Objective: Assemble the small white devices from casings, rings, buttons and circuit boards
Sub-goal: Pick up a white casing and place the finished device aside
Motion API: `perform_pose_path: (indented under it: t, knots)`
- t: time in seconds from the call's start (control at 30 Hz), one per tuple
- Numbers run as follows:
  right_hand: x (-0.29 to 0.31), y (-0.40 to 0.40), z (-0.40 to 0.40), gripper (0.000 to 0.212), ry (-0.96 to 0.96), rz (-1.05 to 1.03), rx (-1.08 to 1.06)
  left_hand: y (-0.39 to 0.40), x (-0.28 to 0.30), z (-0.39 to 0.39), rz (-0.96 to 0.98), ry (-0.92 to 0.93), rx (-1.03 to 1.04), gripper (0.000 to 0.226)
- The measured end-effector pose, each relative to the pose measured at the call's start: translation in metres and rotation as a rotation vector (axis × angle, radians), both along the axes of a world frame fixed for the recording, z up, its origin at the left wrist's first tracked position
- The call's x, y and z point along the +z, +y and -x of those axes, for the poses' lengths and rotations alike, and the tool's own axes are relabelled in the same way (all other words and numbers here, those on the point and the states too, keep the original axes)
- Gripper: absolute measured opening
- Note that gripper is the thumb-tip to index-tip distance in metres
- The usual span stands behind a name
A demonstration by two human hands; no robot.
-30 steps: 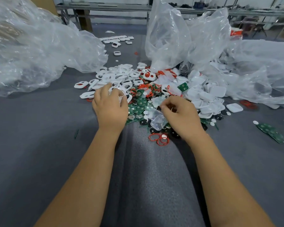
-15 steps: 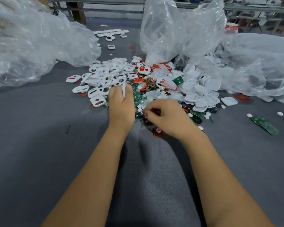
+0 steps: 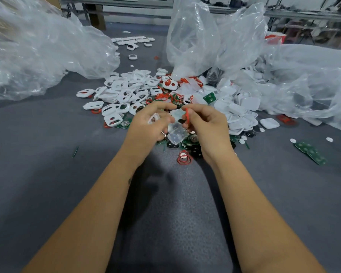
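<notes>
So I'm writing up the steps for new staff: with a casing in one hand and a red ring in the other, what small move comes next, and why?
Probably bring the red ring across and seat it in the white casing. The left hand grips the casing with its opening showing, the right hand pinches the ring right beside it, and the two are still apart.

Glossy white plastic casings (image 3: 124, 95) lie on matt grey cloth (image 3: 47, 174).

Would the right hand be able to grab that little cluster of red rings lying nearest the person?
Probably yes. The red rings lie bare on the grey mat just below the right hand, but it already pinches a red ring.
</notes>
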State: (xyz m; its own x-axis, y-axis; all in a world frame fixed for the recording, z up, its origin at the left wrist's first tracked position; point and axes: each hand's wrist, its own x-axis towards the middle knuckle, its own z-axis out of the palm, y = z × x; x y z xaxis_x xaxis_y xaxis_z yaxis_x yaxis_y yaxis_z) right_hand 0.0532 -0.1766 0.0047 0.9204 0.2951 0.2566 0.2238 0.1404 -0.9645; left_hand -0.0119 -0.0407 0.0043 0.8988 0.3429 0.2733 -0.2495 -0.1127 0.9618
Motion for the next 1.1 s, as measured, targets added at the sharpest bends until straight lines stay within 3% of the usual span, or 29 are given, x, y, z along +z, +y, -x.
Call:
perform_pose_path:
  t: [0.1, 0.23, 0.67, 0.8, 0.93, 1.1]
  knots:
    - [0.0, 0.006, 0.002, 0.017, -0.078, 0.051, -0.15, -0.008, -0.003, -0.001, -0.142, -0.105, 0.033, 0.026]
    - [-0.001, 0.015, 0.007, 0.02, -0.159, 0.092, -0.283, -0.014, -0.006, -0.004, -0.154, -0.135, 0.038, 0.027]
    - [-0.001, 0.019, 0.011, 0.02, -0.175, 0.09, -0.298, -0.011, -0.011, -0.009, -0.169, -0.168, 0.106, 0.016]
    - [0.001, 0.016, 0.011, 0.024, -0.142, 0.093, -0.256, -0.011, -0.01, -0.008, -0.146, -0.176, 0.074, 0.019]
    - [0.003, 0.011, 0.012, 0.03, -0.106, 0.107, -0.047, -0.005, -0.009, -0.01, -0.118, -0.168, 0.081, 0.018]
    - [0.002, 0.008, 0.009, 0.029, -0.079, 0.111, 0.059, 0.0, -0.009, -0.011, 0.065, -0.114, 0.009, 0.016]
